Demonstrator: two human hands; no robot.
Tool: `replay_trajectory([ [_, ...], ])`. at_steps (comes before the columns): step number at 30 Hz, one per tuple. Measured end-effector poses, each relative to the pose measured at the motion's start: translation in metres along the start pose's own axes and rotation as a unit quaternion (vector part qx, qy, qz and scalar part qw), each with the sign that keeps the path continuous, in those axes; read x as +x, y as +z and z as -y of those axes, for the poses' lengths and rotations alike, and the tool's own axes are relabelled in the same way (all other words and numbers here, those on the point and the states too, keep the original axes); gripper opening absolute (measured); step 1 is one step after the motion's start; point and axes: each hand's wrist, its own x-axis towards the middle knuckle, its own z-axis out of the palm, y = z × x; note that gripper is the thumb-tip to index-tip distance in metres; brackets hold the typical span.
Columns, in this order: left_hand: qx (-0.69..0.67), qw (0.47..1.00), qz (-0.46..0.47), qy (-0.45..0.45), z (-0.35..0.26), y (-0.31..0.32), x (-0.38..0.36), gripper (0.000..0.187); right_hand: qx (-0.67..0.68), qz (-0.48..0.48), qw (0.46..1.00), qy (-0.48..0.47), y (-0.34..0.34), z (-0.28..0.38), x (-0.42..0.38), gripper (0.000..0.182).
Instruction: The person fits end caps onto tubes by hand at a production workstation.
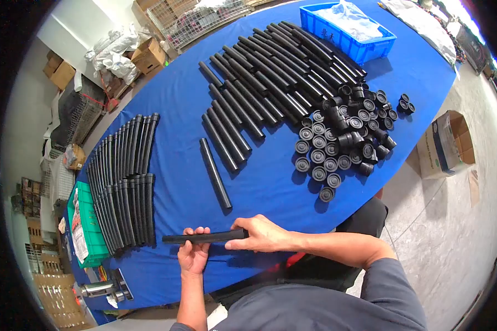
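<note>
A black tube lies level across both my hands, over the near edge of the blue-covered table. My left hand is closed around its left part from below, fingertips showing behind it. The tube's right end is in the grip of my right hand, which hides most of that end; I cannot tell whether a cap sits there. Just beyond my hands, a single black tube rests on the cloth. Many loose round black caps are piled to the right, some upright and some on their sides.
Rows of black tubes cover the far middle. Capped tubes stand in two rows at left, beside a green crate. A blue crate with plastic bags sits at the back right. A cardboard box is on the floor.
</note>
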Motion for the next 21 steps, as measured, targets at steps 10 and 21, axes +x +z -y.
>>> replay_trajectory([
  [10, 0.022, 1.0, 0.006, -0.001, 0.002, 0.001, 0.002, 0.034, -0.016, -0.036, 0.999, -0.024, 0.006, -0.007, 0.001, 0.035],
  [21, 0.045, 0.998, 0.034, -0.01, 0.002, 0.01, 0.002, 0.031, 0.231, 0.013, 0.964, 0.128, 0.014, -0.007, 0.005, 0.031],
])
